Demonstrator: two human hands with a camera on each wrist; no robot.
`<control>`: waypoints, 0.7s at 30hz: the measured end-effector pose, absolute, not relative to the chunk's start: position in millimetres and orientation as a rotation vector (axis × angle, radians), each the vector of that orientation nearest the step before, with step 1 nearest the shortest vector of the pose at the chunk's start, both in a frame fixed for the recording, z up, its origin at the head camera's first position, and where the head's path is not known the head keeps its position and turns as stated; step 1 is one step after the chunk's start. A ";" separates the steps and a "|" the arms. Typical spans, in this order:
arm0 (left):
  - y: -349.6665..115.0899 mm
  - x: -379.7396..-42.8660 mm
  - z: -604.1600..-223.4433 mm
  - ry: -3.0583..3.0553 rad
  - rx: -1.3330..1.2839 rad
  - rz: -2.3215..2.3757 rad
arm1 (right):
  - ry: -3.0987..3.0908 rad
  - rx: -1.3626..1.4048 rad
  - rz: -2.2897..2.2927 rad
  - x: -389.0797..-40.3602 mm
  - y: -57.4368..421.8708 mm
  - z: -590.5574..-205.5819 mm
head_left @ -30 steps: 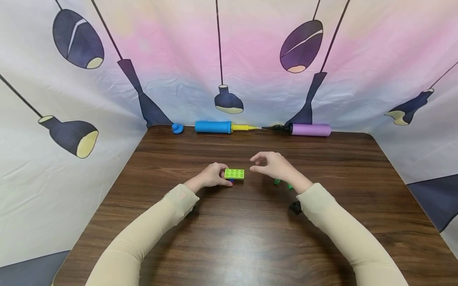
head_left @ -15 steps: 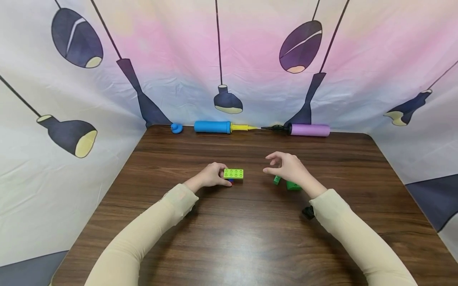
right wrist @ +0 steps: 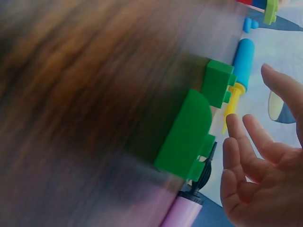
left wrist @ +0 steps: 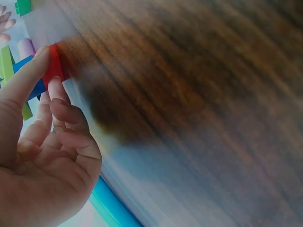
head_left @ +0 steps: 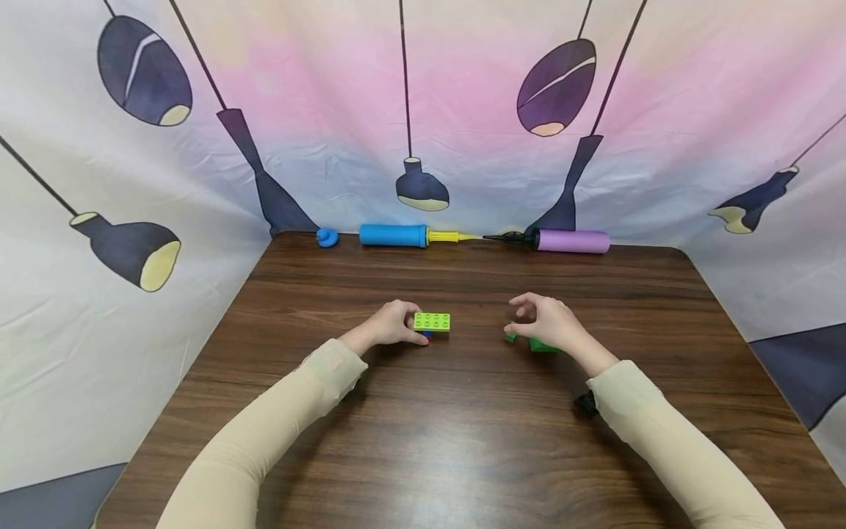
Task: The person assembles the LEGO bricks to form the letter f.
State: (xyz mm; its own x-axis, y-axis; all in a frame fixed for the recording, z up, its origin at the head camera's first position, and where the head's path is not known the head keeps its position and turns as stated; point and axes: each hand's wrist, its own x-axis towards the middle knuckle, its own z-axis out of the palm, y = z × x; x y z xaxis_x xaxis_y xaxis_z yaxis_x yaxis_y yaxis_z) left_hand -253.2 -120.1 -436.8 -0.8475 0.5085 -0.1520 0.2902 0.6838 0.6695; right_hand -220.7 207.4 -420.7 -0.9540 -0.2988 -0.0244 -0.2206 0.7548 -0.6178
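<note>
My left hand (head_left: 394, 323) grips a stack of toy building blocks on the table. A lime green block (head_left: 432, 321) with studs tops the stack; the left wrist view shows a blue block (left wrist: 36, 89) beneath it and a red block (left wrist: 56, 64) at the bottom, between thumb and fingers. My right hand (head_left: 551, 321) hovers with thumb and fingers spread, holding nothing. Just under it lie a small green block (right wrist: 217, 82) and a larger green block with a curved end (right wrist: 184, 137), partly hidden by the hand in the head view.
Along the table's back edge lie a small blue rubber duck (head_left: 327, 237), a blue and yellow hand pump (head_left: 393, 235) and a purple and black hand pump (head_left: 571, 241). A black object (head_left: 586, 403) sits partly under the right sleeve. A printed cloth (head_left: 344, 147) hangs behind.
My right hand has moved from beside the stack rightward, then lower, to above the green blocks. The left hand and its stack have stayed in place.
</note>
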 end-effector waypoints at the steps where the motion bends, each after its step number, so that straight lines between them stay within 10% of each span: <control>1: -120.1 -253.7 -436.9 2.570 0.628 0.939 | 2.823 -0.423 -0.957 -220.6 208.6 -421.2; 21: -120.7 -255.4 -437.8 2.545 0.648 0.968 | 2.790 -0.350 -0.812 -228.1 209.9 -430.4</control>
